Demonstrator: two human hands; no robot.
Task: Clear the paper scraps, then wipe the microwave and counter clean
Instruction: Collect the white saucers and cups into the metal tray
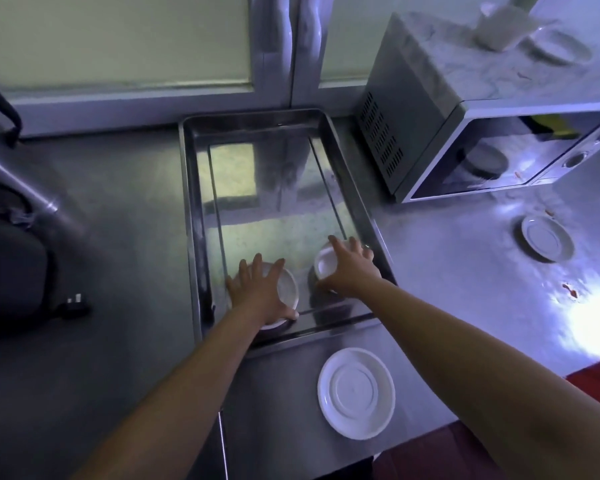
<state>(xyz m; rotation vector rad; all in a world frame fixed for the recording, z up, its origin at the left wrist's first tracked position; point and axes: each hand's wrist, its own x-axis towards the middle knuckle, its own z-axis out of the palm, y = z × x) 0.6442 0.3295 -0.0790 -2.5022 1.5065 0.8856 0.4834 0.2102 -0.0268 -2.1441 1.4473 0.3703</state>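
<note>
A steel tray [361, 209] lies on the steel counter [447, 271] in the middle. My left hand [260, 292] lies spread over a white bowl [288, 287] at the tray's near left. My right hand [352, 268] grips a second white bowl [324, 263] at the tray's near right. The grey microwave [440, 109] stands at the right, door shut, with stains on its top. Small reddish scraps [570, 289] lie on the counter to the right.
A white plate [355, 393] sits upside down just in front of the tray. Another small plate [548, 242] lies right of the microwave door. On the microwave top stand a plate [558, 46] and a pale container [499, 29]. A dark bag [11, 268] and plug [75, 304] are at left.
</note>
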